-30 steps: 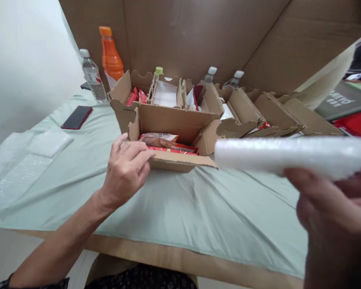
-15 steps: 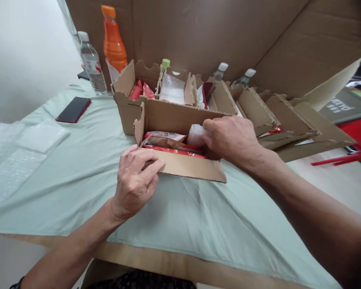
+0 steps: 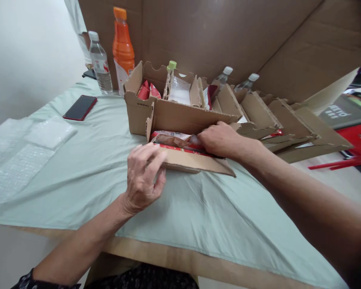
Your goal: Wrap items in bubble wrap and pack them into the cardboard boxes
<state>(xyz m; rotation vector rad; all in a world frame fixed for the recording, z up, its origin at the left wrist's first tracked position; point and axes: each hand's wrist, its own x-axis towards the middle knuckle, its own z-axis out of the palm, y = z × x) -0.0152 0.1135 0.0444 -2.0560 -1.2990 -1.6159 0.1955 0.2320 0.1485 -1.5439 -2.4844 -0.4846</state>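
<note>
A small open cardboard box stands before me with its front flap folded outward. Inside it lie red and brown snack packets. My left hand is at the left end of the flap, fingers bent over its edge and thumb below. My right hand reaches into the right end of the box, closed around a bubble-wrapped bundle. Most of that bundle and the right fingertips are hidden by the hand and the flap.
Behind stands a row of filled cardboard boxes. An orange drink bottle and a water bottle are at the back left. A phone and bubble-wrap sheets lie on the left. Red handles stick out at the right.
My right hand has gone lower into the box, pushing the bubble-wrapped bundle down. The left fingers have loosened a little at the flap, and the flap has tilted. The view has shifted slightly.
</note>
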